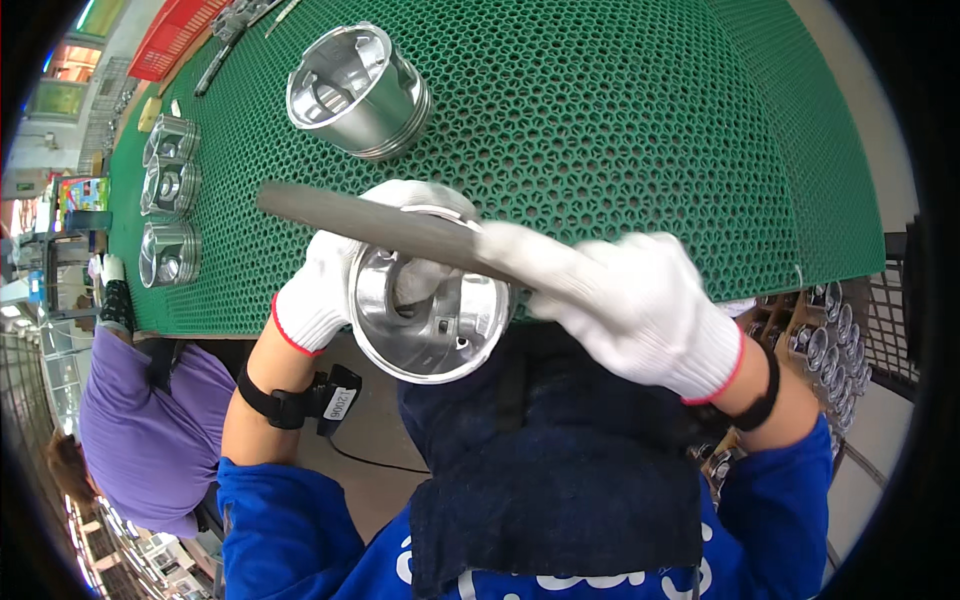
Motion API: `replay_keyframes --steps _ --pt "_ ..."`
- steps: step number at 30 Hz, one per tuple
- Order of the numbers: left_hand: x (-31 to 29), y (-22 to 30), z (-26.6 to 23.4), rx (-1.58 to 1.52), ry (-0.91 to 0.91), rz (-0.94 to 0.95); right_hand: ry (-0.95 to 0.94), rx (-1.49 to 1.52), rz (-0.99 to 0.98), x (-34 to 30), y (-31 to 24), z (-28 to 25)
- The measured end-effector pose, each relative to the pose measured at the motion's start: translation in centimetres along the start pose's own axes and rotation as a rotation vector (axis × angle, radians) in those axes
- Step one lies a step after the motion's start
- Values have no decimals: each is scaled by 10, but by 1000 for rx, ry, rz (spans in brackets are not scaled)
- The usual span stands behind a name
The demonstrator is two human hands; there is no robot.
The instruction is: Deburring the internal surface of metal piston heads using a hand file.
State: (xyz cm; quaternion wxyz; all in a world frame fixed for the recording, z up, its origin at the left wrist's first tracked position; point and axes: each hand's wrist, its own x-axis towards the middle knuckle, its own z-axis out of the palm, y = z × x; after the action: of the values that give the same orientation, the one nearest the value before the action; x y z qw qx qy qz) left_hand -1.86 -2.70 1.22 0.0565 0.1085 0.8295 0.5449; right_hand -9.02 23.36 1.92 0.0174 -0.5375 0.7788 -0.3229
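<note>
My left hand (318, 290), in a white knit glove with a red cuff edge, is wrapped round a shiny metal piston (425, 350). The piston is held at the table's near edge, its hollow side facing up. A long grey flat file (370, 222) is gripped in my gloved right hand (630, 305). It slants across the top of the piston's rim and hides part of it; whether it touches the rim I cannot tell. Beyond my hands another piston (385, 110) rests tilted on the green mat, hollow end toward the upper left.
Green honeycomb matting (620, 130) covers the table. Three pistons (178, 255) line its left side, near a red crate (170, 45) and a dark-handled tool (218, 68). A co-worker in purple (150, 425) is at left. Several pistons (820, 345) fill a rack at lower right.
</note>
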Motion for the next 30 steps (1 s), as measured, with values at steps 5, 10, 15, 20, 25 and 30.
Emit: replay_keyframes --steps 5,10,15,20,25,30 --pt "-2 -5 -1 29 -7 50 -234 31 -18 -61 11 -28" --pt "8 1 -1 79 -49 14 -237 22 41 -9 6 -22" --pt "-12 9 1 320 215 89 101 510 -7 8 29 3" --pt "-28 23 41 -359 1068 3 151 646 454 -69 39 -24" --pt "-46 11 63 -163 717 236 154 538 322 -55 36 -13" --pt "-65 14 57 -88 614 -125 135 343 75 -64 37 -16"
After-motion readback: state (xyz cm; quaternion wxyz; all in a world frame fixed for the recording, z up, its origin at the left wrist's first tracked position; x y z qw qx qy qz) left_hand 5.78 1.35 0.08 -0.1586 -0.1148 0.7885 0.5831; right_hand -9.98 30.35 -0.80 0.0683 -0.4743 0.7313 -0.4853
